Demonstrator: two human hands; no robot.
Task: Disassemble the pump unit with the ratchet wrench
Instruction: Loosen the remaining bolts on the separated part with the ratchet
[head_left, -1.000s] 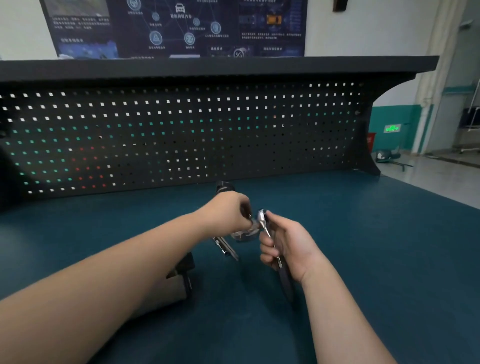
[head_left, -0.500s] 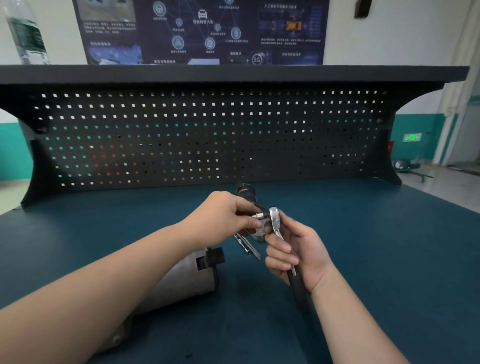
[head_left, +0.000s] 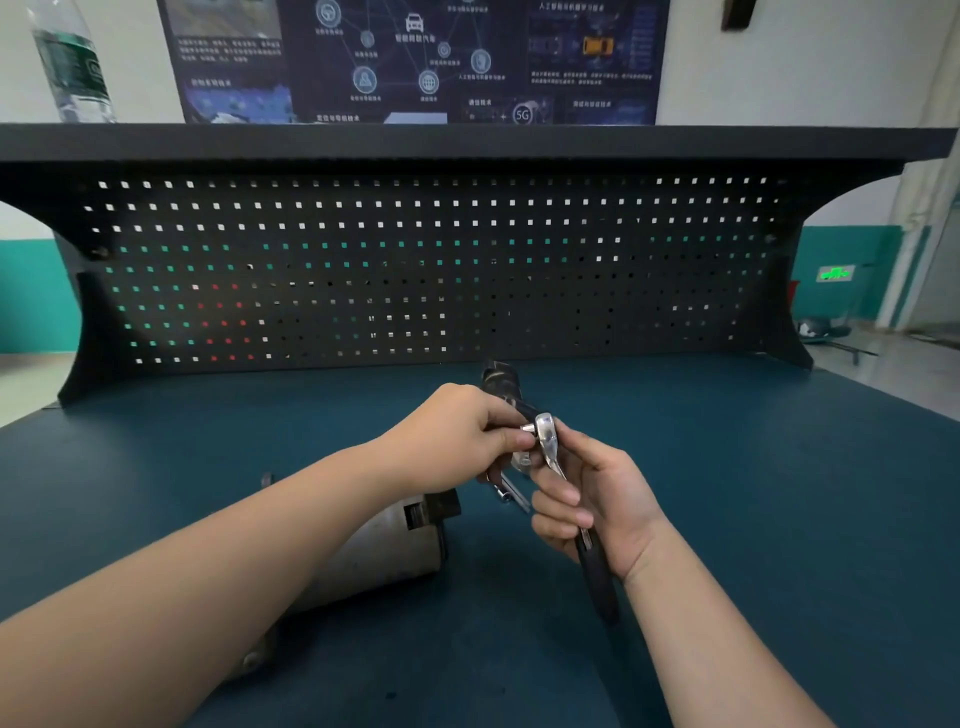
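My right hand grips the ratchet wrench, its chrome head pointing up and its black handle running down past my wrist. My left hand pinches a small metal piece at the square drive on the left side of the wrench head. The grey cylindrical pump unit lies on the blue bench under my left forearm, which hides most of it. A dark metal part stands behind my hands, and a thin chrome tool lies on the bench below them.
The blue workbench stretches to the right and toward me. A black pegboard back panel with a shelf closes the far side. A plastic water bottle stands on the shelf at the upper left.
My view has swung left and tilted up, bringing the bottle and more of the pump unit into sight. My left fingers have moved from beside the wrench head onto its square drive.
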